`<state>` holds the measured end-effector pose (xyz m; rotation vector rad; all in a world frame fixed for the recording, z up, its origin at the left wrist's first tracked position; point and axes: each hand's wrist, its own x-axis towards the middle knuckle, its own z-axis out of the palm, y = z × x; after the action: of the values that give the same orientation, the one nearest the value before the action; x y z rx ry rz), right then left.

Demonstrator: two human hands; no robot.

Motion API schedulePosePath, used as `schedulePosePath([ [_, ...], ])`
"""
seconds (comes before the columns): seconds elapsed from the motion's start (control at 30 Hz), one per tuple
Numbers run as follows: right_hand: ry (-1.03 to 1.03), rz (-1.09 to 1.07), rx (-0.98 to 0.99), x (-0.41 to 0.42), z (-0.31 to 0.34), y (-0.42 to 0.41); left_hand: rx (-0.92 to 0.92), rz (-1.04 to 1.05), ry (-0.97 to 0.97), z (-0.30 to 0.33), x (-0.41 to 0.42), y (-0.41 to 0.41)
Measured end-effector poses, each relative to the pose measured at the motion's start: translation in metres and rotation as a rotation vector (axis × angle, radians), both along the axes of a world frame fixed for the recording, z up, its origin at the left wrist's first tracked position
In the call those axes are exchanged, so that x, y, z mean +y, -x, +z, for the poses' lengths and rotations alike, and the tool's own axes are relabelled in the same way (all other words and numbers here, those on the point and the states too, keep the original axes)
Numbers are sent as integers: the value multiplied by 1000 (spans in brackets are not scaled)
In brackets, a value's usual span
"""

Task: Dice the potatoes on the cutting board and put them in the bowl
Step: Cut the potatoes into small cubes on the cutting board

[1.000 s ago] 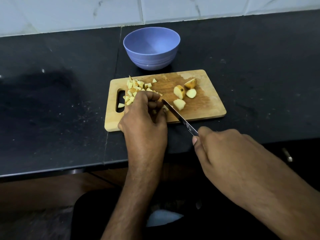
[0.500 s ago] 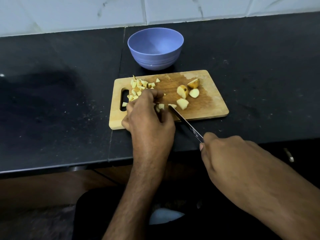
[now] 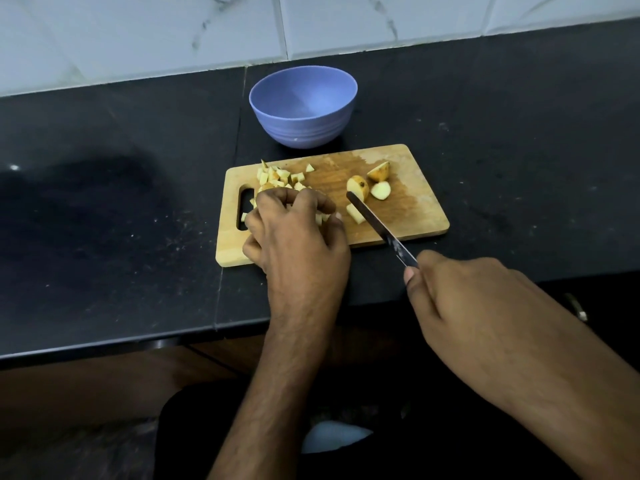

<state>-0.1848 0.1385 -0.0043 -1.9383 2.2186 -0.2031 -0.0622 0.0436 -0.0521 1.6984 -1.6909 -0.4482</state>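
A wooden cutting board (image 3: pixel 415 216) lies on the black counter, with an empty blue bowl (image 3: pixel 301 129) just behind it. Several diced potato pieces (image 3: pixel 277 174) are heaped at the board's left end. My left hand (image 3: pixel 298 237) is cupped over that heap, its curled fingers and thumb round some dice. Three larger potato chunks (image 3: pixel 379 171) sit right of the board's middle, and a smaller piece (image 3: pixel 355 213) lies beside the knife. My right hand (image 3: pixel 460 292) grips the knife handle; the blade (image 3: pixel 374 223) slants over the board's front edge, tip by the chunks.
The black counter (image 3: pixel 121 220) stretches wide to the left and right of the board, with its front edge near my wrists. A white tiled wall (image 3: pixel 173 36) closes the back. A small metal handle (image 3: pixel 576 306) shows below the counter at right.
My left hand slid left from the blade to the diced heap, taking the fresh-cut pieces along. The knife moved forward and right, its tip now beside the larger chunks.
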Motion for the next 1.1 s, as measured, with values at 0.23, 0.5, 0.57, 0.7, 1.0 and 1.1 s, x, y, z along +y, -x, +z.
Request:
schedulePosePath([
  [0.23, 21, -20, -45, 0, -3, 4, -13, 51, -12, 1, -7, 2],
  [0.5, -40, -64, -23, 5, 4, 8, -72, -90, 27, 1, -1, 2],
  [0.57, -58, -65, -22, 7, 5, 7, -82, -118, 28, 1, 0, 2],
  [0.7, -88, -77, 2, 8, 7, 5, -83, -131, 41, -2, 0, 1],
  [1.0, -75, -42, 5, 6, 6, 2, -30, -99, 35, -2, 2, 0],
  [1.1, -46, -16, -18, 5, 5, 0, -54, -139, 41, -2, 3, -2],
])
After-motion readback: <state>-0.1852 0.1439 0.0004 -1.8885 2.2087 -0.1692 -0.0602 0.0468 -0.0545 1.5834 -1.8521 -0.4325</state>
